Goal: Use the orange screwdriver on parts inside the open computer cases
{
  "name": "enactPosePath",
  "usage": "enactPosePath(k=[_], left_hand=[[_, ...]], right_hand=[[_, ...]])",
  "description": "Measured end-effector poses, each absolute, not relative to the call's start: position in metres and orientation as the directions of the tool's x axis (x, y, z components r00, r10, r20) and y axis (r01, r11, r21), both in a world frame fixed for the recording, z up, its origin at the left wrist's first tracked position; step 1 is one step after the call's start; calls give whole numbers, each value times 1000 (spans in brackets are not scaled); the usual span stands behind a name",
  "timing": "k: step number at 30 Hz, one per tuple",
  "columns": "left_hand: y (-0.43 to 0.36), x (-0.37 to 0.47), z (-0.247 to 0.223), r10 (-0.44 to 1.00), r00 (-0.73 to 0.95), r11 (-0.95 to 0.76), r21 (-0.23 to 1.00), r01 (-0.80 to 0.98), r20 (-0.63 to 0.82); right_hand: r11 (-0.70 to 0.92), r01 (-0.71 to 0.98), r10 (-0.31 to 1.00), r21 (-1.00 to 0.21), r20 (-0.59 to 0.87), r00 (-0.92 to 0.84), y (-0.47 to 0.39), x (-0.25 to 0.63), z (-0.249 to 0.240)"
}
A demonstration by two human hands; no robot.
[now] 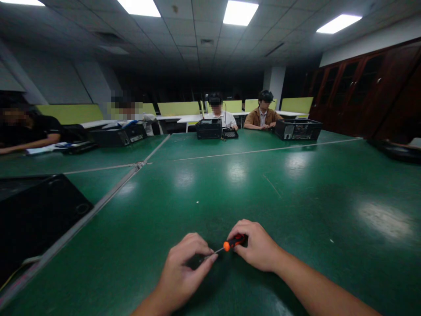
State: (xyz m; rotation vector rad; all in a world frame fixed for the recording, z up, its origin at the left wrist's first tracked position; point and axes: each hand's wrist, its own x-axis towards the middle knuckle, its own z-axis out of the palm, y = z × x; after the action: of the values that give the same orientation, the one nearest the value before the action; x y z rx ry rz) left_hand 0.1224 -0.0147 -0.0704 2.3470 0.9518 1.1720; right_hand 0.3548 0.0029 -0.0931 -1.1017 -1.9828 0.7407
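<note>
Here — screwdriver shaft between left fingers, handle in right fingers.

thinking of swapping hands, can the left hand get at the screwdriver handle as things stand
Probably not cleanly: the right hand holds the screwdriver handle and covers part of it, though the left hand is close, pinching the shaft.
</note>
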Motion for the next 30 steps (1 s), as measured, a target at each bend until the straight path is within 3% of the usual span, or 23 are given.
enactPosePath(k=[15, 22, 30], left_hand=[[-16, 123, -69, 700, 447, -713, 570, 408, 557], [-11, 122, -70, 746, 364, -665, 592, 455, 558], [-11, 117, -74, 735, 447, -677, 597, 430, 510]], right_hand=[[462, 453, 874, -762, 305, -378, 3, 356, -93], [408, 474, 904, -780, 271, -331, 1, 354, -91], [444, 466, 884, -765, 290, -367, 3, 357, -97]])
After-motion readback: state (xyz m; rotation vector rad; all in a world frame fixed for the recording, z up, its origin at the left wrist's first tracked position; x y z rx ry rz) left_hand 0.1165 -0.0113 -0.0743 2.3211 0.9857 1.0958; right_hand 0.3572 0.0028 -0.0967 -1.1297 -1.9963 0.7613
